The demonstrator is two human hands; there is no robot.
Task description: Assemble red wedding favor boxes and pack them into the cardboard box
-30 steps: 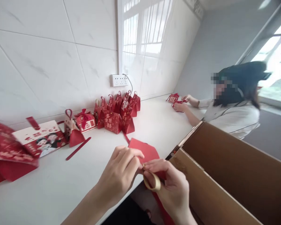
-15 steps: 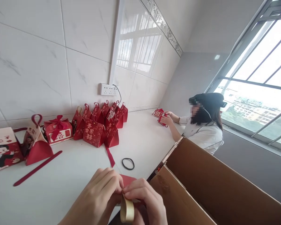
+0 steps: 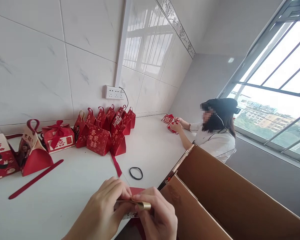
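Note:
Low in the head view, my left hand (image 3: 108,203) is closed on the top edge of a red paper gift box (image 3: 137,190), which is mostly covered by my fingers. Opposite it, my right hand (image 3: 158,210) pinches the same top edge, where a folded gold ribbon loop (image 3: 145,205) sticks out toward the right. Just beyond my hands lies a black hair tie (image 3: 136,173) on the white table (image 3: 85,181). A loose dark red ribbon (image 3: 36,180) rests on the tabletop to the left.
Several finished red gift boxes (image 3: 98,140) stand along the tiled wall, under a power strip (image 3: 114,92). An open cardboard carton (image 3: 190,203) is close at my right. Across the table, a co-worker (image 3: 216,140) handles red boxes (image 3: 168,119).
The gold ribbon loop has swung from hanging down toward me to pointing right. My hands stay around the box top, and the view has shifted slightly.

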